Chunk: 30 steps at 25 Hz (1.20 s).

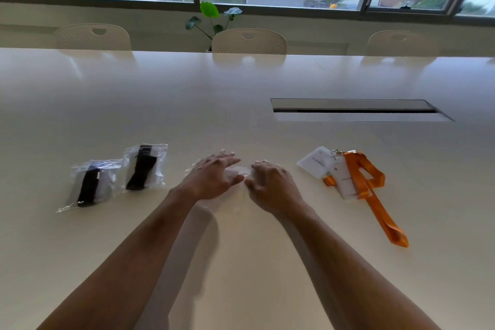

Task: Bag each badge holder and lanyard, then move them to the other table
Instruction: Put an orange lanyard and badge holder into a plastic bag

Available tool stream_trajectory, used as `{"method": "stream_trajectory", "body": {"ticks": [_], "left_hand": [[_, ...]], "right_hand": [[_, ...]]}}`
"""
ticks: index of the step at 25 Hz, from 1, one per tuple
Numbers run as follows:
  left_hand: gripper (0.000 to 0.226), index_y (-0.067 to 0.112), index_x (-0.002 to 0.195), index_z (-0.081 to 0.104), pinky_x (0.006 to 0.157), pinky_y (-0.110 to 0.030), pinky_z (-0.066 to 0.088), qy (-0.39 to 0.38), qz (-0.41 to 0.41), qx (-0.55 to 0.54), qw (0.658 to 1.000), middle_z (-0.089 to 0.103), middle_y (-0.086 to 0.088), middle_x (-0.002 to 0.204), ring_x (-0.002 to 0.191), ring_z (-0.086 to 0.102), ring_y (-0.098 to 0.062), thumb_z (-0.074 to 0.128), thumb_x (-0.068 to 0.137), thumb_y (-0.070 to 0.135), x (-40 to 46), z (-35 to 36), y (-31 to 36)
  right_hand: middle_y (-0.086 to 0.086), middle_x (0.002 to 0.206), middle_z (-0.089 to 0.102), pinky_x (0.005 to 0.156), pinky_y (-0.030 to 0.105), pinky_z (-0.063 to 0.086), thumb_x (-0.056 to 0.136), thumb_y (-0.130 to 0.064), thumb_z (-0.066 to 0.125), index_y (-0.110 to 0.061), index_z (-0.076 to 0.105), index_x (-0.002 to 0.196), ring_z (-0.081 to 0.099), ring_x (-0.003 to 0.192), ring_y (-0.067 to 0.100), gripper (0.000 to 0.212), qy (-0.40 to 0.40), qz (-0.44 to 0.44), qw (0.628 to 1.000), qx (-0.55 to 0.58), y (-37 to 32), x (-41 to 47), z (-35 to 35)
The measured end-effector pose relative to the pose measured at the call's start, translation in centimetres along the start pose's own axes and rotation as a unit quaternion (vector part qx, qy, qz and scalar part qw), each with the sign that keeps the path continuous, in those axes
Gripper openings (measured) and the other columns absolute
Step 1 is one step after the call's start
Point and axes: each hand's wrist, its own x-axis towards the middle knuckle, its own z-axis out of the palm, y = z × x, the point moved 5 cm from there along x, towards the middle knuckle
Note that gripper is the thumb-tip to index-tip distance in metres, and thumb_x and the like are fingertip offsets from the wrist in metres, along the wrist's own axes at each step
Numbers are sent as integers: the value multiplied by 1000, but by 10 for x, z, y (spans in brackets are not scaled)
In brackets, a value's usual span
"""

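Note:
A clear plastic bag (237, 173) lies flat on the white table (241, 94) in front of me. My left hand (214, 175) rests on its left part with fingers stretched out. My right hand (270, 182) sits on its right part with fingers curled over the plastic; whether it pinches the bag I cannot tell. To the right lie white badge holders (314, 162) and an orange lanyard (372, 193), unbagged. To the left lie two sealed clear bags, each with a black lanyard inside: the near bag (89, 185) and the farther bag (144, 166).
A long cable slot (353, 110) is set into the table at the far right. Three cream chairs (249, 41) stand behind the far edge, with a leafy plant (211, 17) below the windows.

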Motion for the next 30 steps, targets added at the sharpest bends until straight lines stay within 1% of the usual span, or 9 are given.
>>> {"method": "stream_trajectory", "body": {"ticks": [2,4,7,11,14,17,21,26,30], "left_hand": [[57,27,145,40,118,-39,11,-36,-8,-4,999,29,3,157,147,16,-13,46,94,53,7,13,6],[56,28,147,35,119,-41,3,-52,-21,-6,998,21,3,159,148,10,-13,40,97,52,12,22,12],[55,30,149,31,120,-42,-2,-36,-34,8,999,17,6,160,148,6,-11,36,98,51,17,30,19],[53,31,147,33,120,-43,-1,-4,-44,14,999,21,9,159,148,8,-8,36,98,51,22,32,21],[53,32,147,34,120,-43,-1,2,-45,16,999,21,9,159,147,8,-8,37,98,51,22,34,19],[53,33,147,34,120,-43,0,7,-44,19,999,22,10,158,147,8,-7,37,97,52,23,36,17],[53,33,146,34,120,-42,0,11,-43,17,999,23,10,158,147,9,-7,37,97,53,23,36,17],[53,32,146,36,120,-41,1,16,-42,13,999,24,10,158,147,10,-7,38,97,52,22,35,17],[51,31,144,40,120,-43,2,27,-46,8,999,28,9,157,147,12,-7,40,97,51,20,34,19]], "right_hand": [[8,138,58,111,33,34,89,-32,60,-11,63,124,49,132,21,41,-31,-31,999,-16,5,-4,-5],[7,133,62,105,30,39,90,-29,60,-11,63,124,55,125,21,38,-24,-21,999,6,14,-8,-15],[7,126,66,97,29,42,92,-28,61,-13,64,123,60,115,22,35,64,38,997,28,38,-9,-45],[14,111,69,90,35,45,89,-28,63,-11,67,113,60,104,28,30,201,144,966,-78,86,-18,-98],[14,110,64,86,39,47,85,-37,61,-11,65,112,58,103,34,37,163,237,946,-152,118,-26,-114],[14,112,60,85,41,46,84,-54,56,-9,61,114,56,105,34,54,106,280,940,-166,133,-29,-115],[12,108,66,82,39,47,81,-59,61,-13,61,110,61,101,31,54,100,274,947,-137,133,-29,-114],[10,121,64,86,36,43,80,-35,74,-22,48,131,60,110,30,59,141,230,963,-30,117,-28,-117],[10,112,67,79,33,41,82,-24,75,-23,48,132,62,103,29,57,158,209,964,44,103,-22,-128]]}}
